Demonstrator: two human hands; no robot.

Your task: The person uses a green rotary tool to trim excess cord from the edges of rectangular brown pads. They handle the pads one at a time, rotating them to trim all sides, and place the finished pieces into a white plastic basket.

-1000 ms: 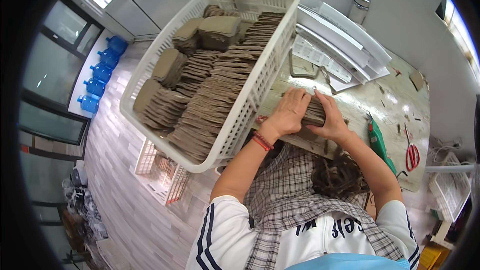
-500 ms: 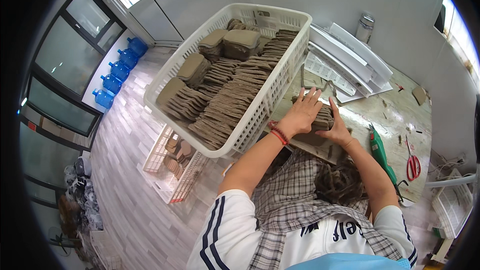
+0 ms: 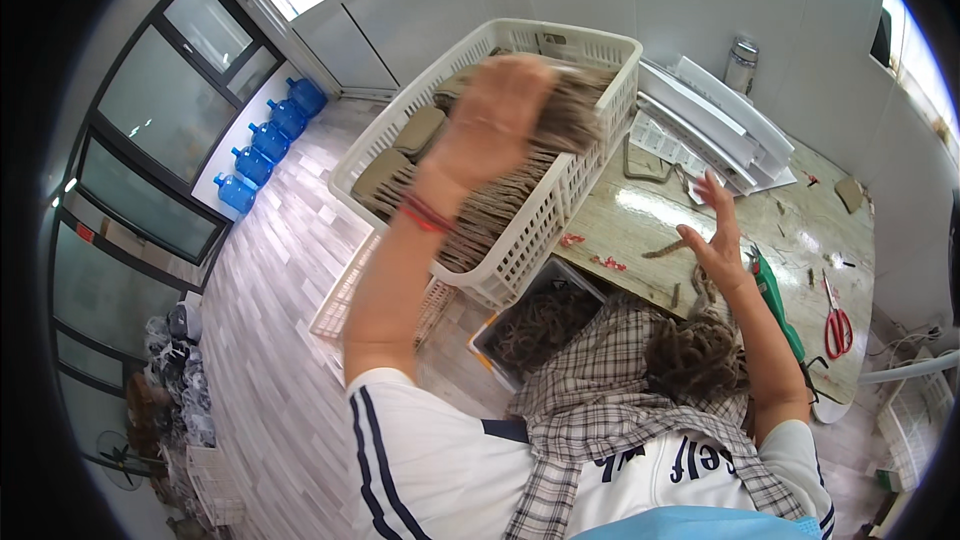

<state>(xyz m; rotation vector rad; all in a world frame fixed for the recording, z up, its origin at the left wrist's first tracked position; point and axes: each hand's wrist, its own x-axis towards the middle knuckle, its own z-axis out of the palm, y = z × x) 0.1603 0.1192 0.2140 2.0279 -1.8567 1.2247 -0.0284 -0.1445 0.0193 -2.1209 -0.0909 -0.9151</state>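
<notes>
My left hand (image 3: 490, 120) is over the big white crate (image 3: 525, 255), smeared by motion. Its fingers appear to grip a blurred stack of brown, felt-like pads (image 3: 572, 112) above the crate's right side. Rows of similar pads (image 3: 490, 230) stand on edge inside, with a few piles lying flat. My right hand (image 3: 720, 245) hovers above the table (image 3: 650, 230), fingers spread, holding nothing. A short brown strip (image 3: 665, 250) lies beside its thumb. In my lap rests a tangle of brown strips (image 3: 690, 355).
A green hand tool (image 3: 772, 300) and red-handled scissors (image 3: 838, 328) lie at the table's right. Papers (image 3: 715, 125) and a thermos (image 3: 740, 65) are at the back. A bin of dark scraps (image 3: 540, 325) stands by my lap. Blue water jugs (image 3: 268, 140) line the far left.
My left hand has swung from the table up and left over the crate, taking the pad stack along. My right hand has let go of the stack and opened.
</notes>
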